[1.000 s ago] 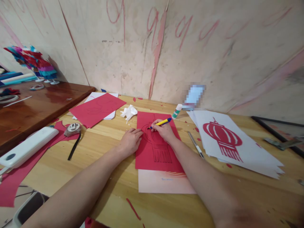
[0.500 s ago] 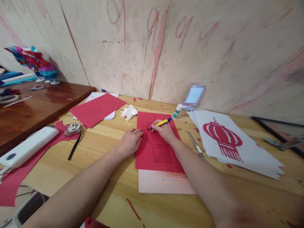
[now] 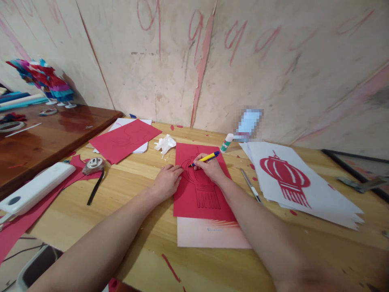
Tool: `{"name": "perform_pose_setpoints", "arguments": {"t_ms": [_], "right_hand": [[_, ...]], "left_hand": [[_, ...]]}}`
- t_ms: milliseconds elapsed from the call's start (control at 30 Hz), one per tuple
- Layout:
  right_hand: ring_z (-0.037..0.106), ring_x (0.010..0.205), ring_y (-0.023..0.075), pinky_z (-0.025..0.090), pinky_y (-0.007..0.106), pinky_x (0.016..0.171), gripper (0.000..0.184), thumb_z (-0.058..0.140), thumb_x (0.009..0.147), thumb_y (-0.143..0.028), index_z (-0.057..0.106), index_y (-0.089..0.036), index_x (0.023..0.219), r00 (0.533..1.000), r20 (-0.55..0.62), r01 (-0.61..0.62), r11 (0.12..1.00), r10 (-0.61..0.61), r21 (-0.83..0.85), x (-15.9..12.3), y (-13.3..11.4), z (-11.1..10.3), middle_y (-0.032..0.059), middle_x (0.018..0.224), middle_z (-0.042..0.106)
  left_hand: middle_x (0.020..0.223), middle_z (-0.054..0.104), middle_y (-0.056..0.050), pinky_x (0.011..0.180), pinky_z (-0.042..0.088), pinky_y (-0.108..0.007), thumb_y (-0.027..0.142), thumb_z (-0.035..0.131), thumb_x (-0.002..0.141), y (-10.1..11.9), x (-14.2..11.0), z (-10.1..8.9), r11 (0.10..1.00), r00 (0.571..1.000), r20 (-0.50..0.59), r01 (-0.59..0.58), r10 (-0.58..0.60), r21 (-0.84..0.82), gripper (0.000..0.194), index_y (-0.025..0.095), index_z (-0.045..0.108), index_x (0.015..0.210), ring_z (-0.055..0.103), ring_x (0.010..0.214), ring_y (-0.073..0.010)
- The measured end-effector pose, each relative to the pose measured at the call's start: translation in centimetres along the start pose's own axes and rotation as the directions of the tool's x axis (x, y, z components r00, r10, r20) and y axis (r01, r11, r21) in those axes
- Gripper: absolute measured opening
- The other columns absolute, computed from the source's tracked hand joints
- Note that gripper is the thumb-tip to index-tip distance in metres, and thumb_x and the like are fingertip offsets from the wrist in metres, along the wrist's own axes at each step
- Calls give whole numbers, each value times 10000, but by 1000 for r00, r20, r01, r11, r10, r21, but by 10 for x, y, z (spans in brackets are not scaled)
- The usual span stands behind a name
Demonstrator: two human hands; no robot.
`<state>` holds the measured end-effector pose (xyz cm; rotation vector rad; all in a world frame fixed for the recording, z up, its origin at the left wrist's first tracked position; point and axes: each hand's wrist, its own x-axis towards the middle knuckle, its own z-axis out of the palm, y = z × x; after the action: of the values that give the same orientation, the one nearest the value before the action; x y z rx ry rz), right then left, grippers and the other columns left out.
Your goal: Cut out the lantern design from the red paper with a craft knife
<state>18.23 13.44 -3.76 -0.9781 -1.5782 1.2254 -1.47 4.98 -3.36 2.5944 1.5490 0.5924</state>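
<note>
A red sheet of paper [image 3: 186,206] with a dark-lined lantern drawing lies before me, on top of a pale pink sheet [image 3: 194,237]. My right hand [image 3: 208,168] grips a yellow and blue pen [image 3: 209,157], its tip at the curved lines of the lantern's body. Part of the drawing is hidden under that hand. At the paper's left edge rests my left hand [image 3: 167,181], fingers lying on the sheet and holding no object. Right of the paper are a craft knife [image 3: 251,185] and a green-and-white glue stick [image 3: 226,143].
White sheets [image 3: 322,178] with a red paper lantern [image 3: 284,174] lie to the right. A phone [image 3: 249,121] leans on the wall. Crumpled tissue [image 3: 165,144], another red sheet [image 3: 126,140], a tape measure [image 3: 93,165] and a white device [image 3: 39,187] occupy the left.
The pen and my right hand have shifted very slightly left over the lantern drawing. My left hand and the red paper stay in place.
</note>
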Motion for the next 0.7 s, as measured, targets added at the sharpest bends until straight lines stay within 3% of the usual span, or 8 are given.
{"name": "perform_pose_setpoints", "arguments": {"t_ms": [700], "right_hand": [[557,518,137,470,286,588,154,679,655,-334,590,-208,660,1000,11,-11,1000,11,12,-1,-2,0,-15,532,616]], "left_hand": [[1183,691,-97,1022,479,-422,139,438,941,1,0,-3,1000,1000,6,2,-2,-12,270,181,652,1100,615,1089,-247]]}}
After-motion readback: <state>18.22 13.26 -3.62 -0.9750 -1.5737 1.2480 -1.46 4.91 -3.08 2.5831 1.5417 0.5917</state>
